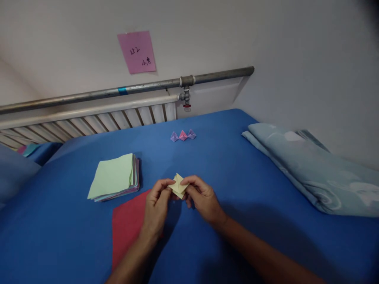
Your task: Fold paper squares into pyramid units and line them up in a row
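Between my two hands is a small piece of folded yellow paper (179, 186), diamond-shaped with layered flaps. My left hand (159, 197) pinches its left corner between thumb and fingers. On the opposite corner, my right hand (203, 196) is closed in a similar pinch. Both hands are held over the blue-covered surface (233, 165). Under my left forearm lies a red sheet of paper (127, 225), partly covered by the arm. A stack of coloured paper (114, 175), light green on top, sits to the left of my hands.
Three small folded paper pieces (183, 135), two purple and one pink, stand in a row farther back. A folded grey-green blanket (304, 169) lies at right. Behind the surface are a white radiator (112, 118), a metal pipe (148, 87) and a pink note (137, 52) on the wall.
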Available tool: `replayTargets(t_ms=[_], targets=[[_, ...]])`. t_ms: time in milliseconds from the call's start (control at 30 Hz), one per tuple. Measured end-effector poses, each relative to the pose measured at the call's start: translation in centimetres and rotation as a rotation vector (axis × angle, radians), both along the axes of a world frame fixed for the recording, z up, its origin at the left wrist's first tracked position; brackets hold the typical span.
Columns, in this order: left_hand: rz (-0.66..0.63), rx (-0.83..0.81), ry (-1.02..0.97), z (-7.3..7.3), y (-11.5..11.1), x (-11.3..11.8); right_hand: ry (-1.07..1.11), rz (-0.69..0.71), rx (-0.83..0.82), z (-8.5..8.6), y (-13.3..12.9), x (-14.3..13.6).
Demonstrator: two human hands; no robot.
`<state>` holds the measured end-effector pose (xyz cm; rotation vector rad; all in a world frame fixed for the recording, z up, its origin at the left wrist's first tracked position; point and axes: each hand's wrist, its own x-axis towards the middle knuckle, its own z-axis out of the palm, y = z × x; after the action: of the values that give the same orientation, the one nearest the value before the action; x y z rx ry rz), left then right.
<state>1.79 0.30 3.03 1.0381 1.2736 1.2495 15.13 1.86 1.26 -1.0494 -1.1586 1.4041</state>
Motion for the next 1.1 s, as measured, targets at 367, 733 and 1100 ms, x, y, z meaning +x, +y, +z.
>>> replayTargets(t_ms=[367, 733, 1100], targets=[[0.064, -0.043, -0.089, -0.05, 0.31, -0.08, -0.071, 0.100, 0.099, 0.47, -0.65, 0.34], [0.025, 0.028, -0.004, 0.39, -0.17, -0.39, -0.021, 0.001, 0.139, -0.35, -0.12, 0.28], [-0.093, -0.042, -0.036, 0.16, 0.03, -0.74, -0.116, -0.062, 0.219, 0.45, -0.50, 0.80]])
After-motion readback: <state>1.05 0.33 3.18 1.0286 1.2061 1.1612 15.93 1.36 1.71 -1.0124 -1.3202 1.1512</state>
